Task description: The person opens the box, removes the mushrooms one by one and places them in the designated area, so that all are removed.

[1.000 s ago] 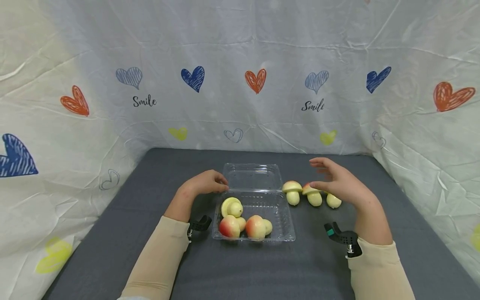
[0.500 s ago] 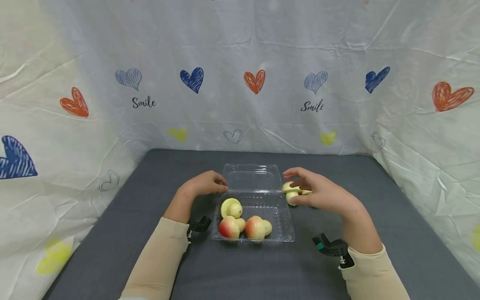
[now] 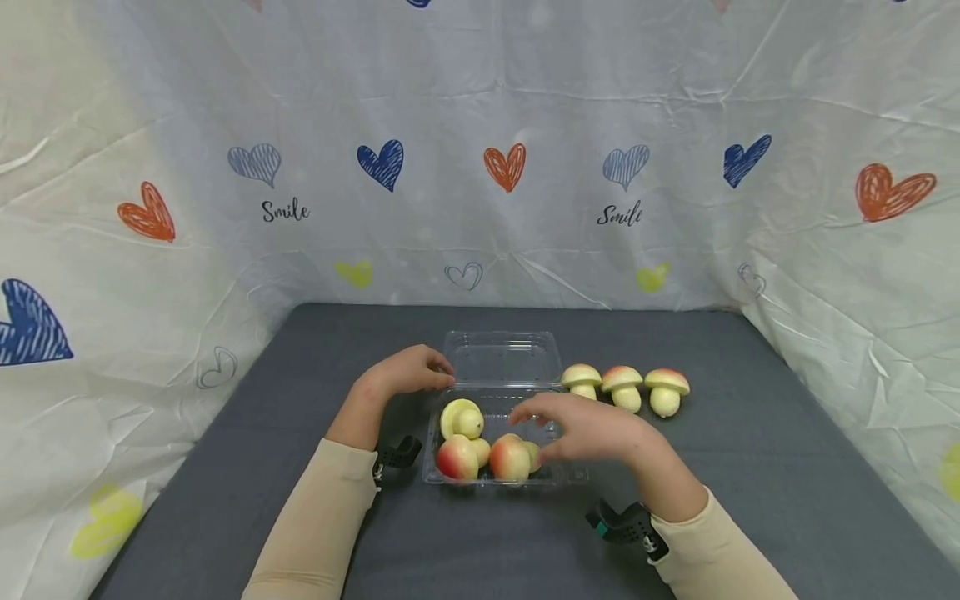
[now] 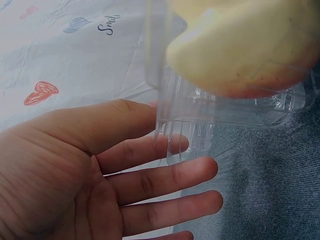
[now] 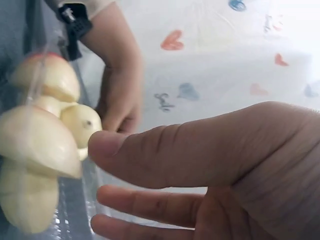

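Observation:
A clear plastic clamshell box (image 3: 558, 417) lies with its lid (image 3: 502, 357) folded back. Inside are three toy mushrooms with yellow and red caps: one at the back left (image 3: 461, 419), one at the front left (image 3: 459, 457) and one at the front middle (image 3: 510, 457). My left hand (image 3: 408, 371) pinches the box's left edge near the hinge between thumb and index finger, the other fingers spread. Over the right half of the box hovers my right hand (image 3: 588, 427), fingers loosely bent and holding nothing, thumb close to the front middle mushroom.
Right of the box, three more mushrooms stand in a row: a near one (image 3: 581, 379), a middle one (image 3: 622, 387) and a far right one (image 3: 666, 392). Dark cloth (image 3: 480, 542) covers the table. A white sheet with hearts (image 3: 420, 100) hangs behind.
My right hand has moved left and toward me, from above the row of mushrooms to over the box. The left hand stays at the box's edge, and the mushrooms have not moved.

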Motion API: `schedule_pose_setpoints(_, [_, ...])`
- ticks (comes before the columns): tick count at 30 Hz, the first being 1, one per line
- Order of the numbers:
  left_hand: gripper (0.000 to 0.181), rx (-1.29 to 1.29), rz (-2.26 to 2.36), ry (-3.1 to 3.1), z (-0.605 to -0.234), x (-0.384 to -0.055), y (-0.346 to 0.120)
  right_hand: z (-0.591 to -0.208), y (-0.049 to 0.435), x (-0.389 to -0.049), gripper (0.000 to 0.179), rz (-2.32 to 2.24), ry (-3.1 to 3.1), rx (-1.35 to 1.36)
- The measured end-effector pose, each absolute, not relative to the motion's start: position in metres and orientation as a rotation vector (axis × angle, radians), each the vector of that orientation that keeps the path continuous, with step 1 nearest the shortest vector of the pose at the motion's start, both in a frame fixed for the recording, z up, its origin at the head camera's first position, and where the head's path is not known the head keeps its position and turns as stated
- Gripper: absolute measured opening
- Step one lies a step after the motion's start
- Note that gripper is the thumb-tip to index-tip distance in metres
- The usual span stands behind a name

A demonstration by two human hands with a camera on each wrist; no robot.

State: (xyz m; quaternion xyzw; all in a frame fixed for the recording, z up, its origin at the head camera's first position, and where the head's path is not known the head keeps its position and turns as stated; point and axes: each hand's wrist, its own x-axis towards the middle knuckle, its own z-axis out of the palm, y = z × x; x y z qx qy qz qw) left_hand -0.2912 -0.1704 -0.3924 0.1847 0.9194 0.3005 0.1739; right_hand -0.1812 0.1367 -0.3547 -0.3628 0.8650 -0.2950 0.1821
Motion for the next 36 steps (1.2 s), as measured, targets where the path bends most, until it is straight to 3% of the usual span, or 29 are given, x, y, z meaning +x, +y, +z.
schedule_pose_setpoints(12, [0.027,0.560,0.843,2.599,-0.396,-0.294,-0.171,-0.369,0.120,-0.173,0.057,-0.646,2.430,-1.095])
schedule_pose_setpoints(23, [0.027,0.546,0.845,2.612,-0.391,-0.291,-0.172,-0.383,0.104,-0.176,0.046,-0.639,2.580,-1.093])
schedule_pose_setpoints(36, [0.028,0.579,0.853,2.595,-0.395,-0.294,-0.173,-0.383,0.104,-0.177,0.051,-0.573,2.636,-1.092])
